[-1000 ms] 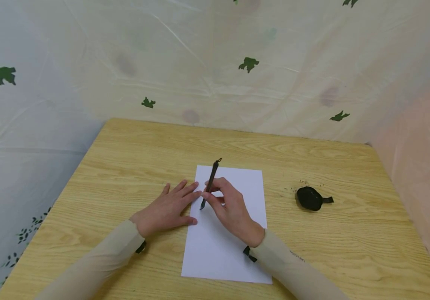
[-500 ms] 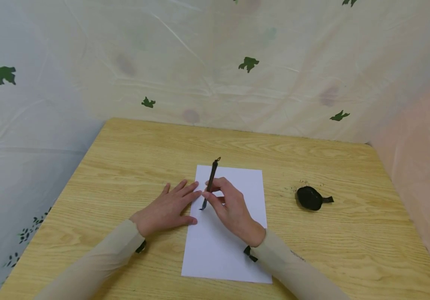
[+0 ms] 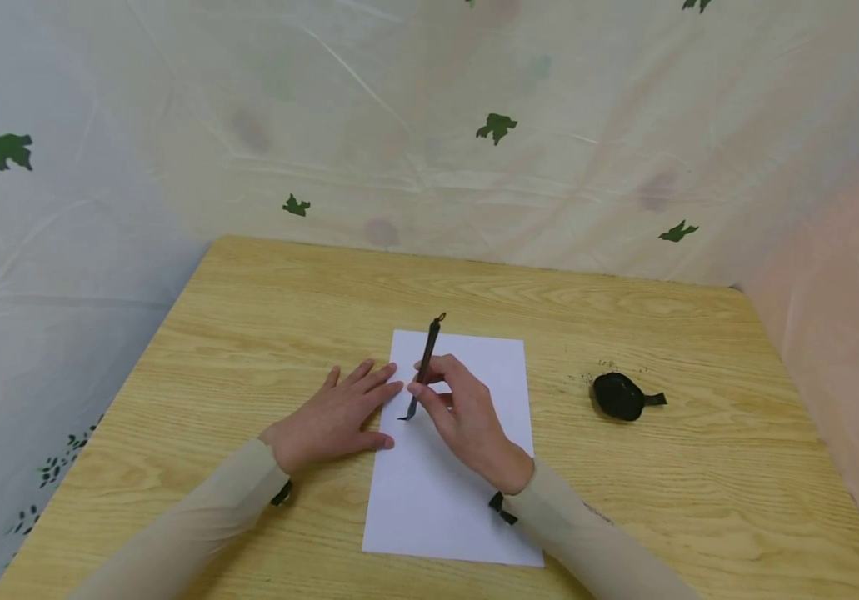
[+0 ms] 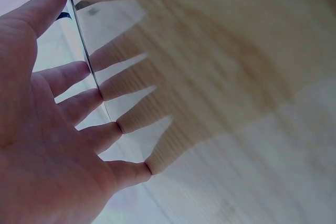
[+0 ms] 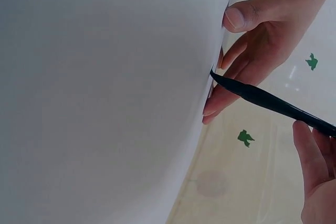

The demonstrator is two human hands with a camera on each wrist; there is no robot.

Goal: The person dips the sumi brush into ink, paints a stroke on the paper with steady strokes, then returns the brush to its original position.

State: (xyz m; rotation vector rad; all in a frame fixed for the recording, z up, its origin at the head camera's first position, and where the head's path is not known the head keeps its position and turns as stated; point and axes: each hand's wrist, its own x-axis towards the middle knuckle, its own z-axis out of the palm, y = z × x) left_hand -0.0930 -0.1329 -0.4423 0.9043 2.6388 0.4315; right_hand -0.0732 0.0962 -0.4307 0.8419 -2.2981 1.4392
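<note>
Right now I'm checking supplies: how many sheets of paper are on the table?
1. The sheet lies mid-table, under the right hand holding the brush, with the left hand flat at its left edge. Any sheets stacked beneath would be hidden.

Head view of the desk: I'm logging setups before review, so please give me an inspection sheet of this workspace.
Surface: light wooden table.
Job's things: white paper sheet; thin black brush pen, tip on the sheet.
Clutter: small black ink dish right of the sheet, dark specks beside it.
Hands: left hand flat at the sheet's left edge; right hand pinches the pen.
Cables: nothing seen.
Surroundings: pale plastic sheeting with green shapes.
</note>
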